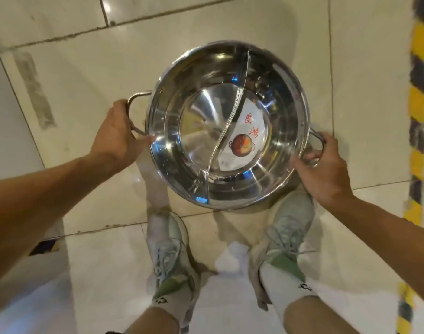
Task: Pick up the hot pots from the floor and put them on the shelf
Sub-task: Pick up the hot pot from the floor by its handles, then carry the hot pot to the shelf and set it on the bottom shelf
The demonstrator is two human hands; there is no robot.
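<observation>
Pot point(226, 124) was steel, round, shiny, seen from straight above through the head camera, sitting in the middle of the view over the tile floor point(68, 68). Whether it rested on the tiles or was slightly raised I could not tell. A curved divider point(232, 109) split the inside into two halves. A round paper label point(244, 138) with red characters and a small pot drawing lay on the bottom of the right half. The left half was bare metal, full of reflections.

My left hand point(117, 136) was closed round the left handle point(133, 112), fingers wrapped under the wire loop, thumb lying along the rim. My right hand point(324, 169) was clamped on the right handle point(317, 143), fingers curled through the loop. Hands were well apart, one on each side of the pot. Both forearms were bare.

My shoes point(170, 251), pale with green tongues and white socks, stood just below the pot, the right toe partly under its near edge. A yellow and black striped tape line point(420, 92) ran down the floor at the far right. A grey scuffed strip point(33, 90) marked the tile at upper left. Grout lines crossed the floor around the pot. Some motion blur was there, mostly at the edges.
</observation>
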